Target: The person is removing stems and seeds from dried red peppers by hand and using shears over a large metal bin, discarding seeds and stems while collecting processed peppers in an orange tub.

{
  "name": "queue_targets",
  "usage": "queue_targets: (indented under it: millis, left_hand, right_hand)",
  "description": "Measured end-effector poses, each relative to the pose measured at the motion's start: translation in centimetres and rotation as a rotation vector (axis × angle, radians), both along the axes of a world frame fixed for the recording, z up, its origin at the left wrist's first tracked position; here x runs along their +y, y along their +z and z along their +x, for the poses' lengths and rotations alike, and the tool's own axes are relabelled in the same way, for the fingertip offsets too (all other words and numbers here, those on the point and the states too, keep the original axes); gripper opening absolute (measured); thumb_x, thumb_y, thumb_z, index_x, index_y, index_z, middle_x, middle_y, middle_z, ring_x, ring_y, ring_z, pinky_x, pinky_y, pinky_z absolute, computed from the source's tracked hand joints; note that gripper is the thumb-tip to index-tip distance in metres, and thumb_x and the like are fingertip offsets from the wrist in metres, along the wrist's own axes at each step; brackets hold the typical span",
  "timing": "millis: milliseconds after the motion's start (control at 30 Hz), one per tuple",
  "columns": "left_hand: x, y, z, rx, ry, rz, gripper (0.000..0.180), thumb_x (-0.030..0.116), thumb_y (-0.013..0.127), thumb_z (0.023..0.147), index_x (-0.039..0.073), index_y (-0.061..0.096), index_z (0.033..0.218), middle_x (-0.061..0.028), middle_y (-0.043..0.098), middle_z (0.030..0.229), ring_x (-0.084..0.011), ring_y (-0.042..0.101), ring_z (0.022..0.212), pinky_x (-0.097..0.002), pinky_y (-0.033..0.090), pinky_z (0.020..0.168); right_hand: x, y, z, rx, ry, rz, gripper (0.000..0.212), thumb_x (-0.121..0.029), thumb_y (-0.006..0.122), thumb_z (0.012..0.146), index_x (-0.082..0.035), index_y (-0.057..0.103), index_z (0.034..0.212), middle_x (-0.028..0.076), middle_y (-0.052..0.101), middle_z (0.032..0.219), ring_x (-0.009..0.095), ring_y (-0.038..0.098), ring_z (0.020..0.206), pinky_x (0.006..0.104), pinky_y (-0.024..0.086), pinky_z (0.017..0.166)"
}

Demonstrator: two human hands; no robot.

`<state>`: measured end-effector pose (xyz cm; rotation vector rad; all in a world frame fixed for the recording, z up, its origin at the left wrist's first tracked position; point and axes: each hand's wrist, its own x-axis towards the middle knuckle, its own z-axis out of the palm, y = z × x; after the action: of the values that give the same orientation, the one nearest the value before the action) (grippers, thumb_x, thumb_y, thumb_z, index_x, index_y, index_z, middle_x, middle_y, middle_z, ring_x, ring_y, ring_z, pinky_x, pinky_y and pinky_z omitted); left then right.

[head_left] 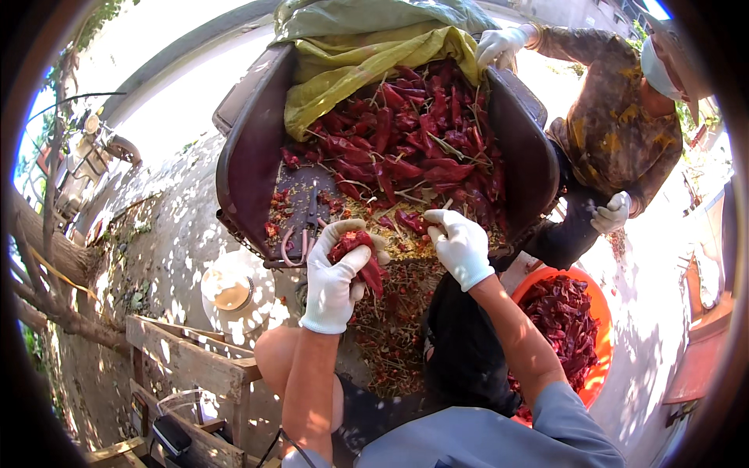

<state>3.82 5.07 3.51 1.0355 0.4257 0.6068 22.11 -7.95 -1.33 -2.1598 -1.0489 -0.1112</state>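
Note:
My left hand (329, 290), in a white glove, is closed around a dried red chili pepper (372, 274), whose cut or torn end shows above the thumb. At its right, my gloved right hand (463, 251) has its thumb and fingertips drawn together over the front of the cart bed. Whether anything small is pinched there, I cannot make out. Beyond both hands lies a large heap of red chili peppers (406, 132). Scissors (290, 248) with pinkish handles rest on the cart bed just left of my left hand. Loose yellow seeds (402, 248) and pepper scraps cover the bed's front.
Yellow cloth (312, 86) partly covers the heap. Dark cart sides (248, 168) rise left and right. An orange tub (601, 312) of peppers stands at my right. A co-worker (624, 125) in white gloves stands right of the cart. Wooden furniture (187, 359) is at lower left.

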Motion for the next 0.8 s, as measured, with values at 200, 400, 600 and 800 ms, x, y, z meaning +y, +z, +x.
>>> queue_targets:
  millis: [200, 400, 600, 800]
  left_hand:
    - [0.0, 0.0, 0.3, 0.141, 0.007, 0.098, 0.019, 0.014, 0.067, 0.093, 0.008, 0.062, 0.109, -0.0014, 0.065, 0.083, -0.0023, 0.058, 0.063, -0.0159, 0.03, 0.038]
    - [0.4, -1.6, 0.7, 0.088, 0.09, 0.189, 0.007, 0.011, 0.069, 0.092, 0.008, 0.065, 0.097, 0.0022, 0.061, 0.074, -0.0017, 0.051, 0.059, -0.0168, 0.033, 0.046]
    - [0.4, -2.3, 1.3, 0.158, 0.137, 0.363, 0.007, 0.008, 0.07, 0.092, 0.002, 0.068, 0.096, 0.0033, 0.063, 0.078, -0.0018, 0.052, 0.066, -0.0179, 0.04, 0.06]
    - [0.0, -1.8, 1.5, 0.169, 0.156, 0.361, 0.008, 0.008, 0.068, 0.093, 0.001, 0.07, 0.097, 0.0044, 0.062, 0.076, -0.001, 0.051, 0.065, -0.0173, 0.04, 0.059]
  right_hand:
    - [3.1, -1.8, 1.5, -0.465, 0.017, -0.351, 0.027, -0.026, 0.076, 0.076, -0.012, 0.068, 0.098, 0.01, 0.065, 0.089, 0.031, 0.065, 0.081, 0.0439, 0.052, 0.068]
    - [3.4, -1.3, 3.1, -0.494, -0.007, -0.456, 0.022, -0.028, 0.076, 0.077, -0.014, 0.07, 0.093, 0.007, 0.067, 0.09, 0.028, 0.065, 0.085, 0.0418, 0.052, 0.073]
    - [2.6, -1.0, 4.1, -0.289, -0.021, -0.109, 0.012, -0.022, 0.072, 0.08, -0.018, 0.072, 0.091, 0.006, 0.069, 0.083, 0.029, 0.067, 0.081, 0.0405, 0.051, 0.071]
    - [1.4, 0.6, 4.1, -0.008, -0.04, 0.067, 0.018, -0.021, 0.074, 0.08, -0.013, 0.072, 0.096, 0.007, 0.07, 0.086, 0.027, 0.068, 0.084, 0.0409, 0.052, 0.073]
